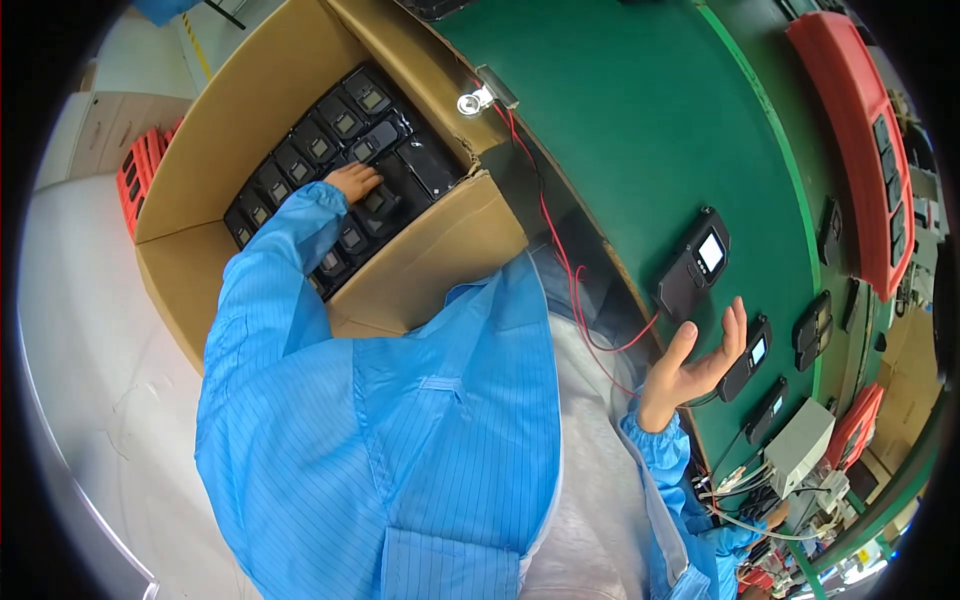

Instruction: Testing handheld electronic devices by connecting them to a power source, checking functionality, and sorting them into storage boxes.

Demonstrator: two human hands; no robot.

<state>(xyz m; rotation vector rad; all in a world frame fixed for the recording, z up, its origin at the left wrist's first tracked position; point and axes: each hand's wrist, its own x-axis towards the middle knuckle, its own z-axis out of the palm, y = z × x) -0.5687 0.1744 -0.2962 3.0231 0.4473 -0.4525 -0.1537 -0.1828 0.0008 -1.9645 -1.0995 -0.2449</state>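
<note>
A: Your left hand (357, 182) is down in the cardboard box (430, 262), fingers slightly bent over the packed black handheld devices.

B: Do you have hold of one? I cannot tell; your fingertips lie at a blurred black handheld device (380, 204), and their undersides are hidden. It sits among rows of similar units with small grey screens.

A: Your right hand (690, 375) is easier to read: raised at the bench edge, thumb spread wide from the fingers, palm bare.

B: Just beyond its fingertips, on your green bench mat (620, 110), lies a black handheld with a lit screen (692, 265). A second lit handheld (746, 360) is just beside your hand.

A: Red wires (547, 215) run down from the metal clip (497, 87) at your bench edge.

B: Farther off to your right, a red tray (835, 90) holds dark devices, and another person's blue sleeve (732, 540) shows low down.
</note>
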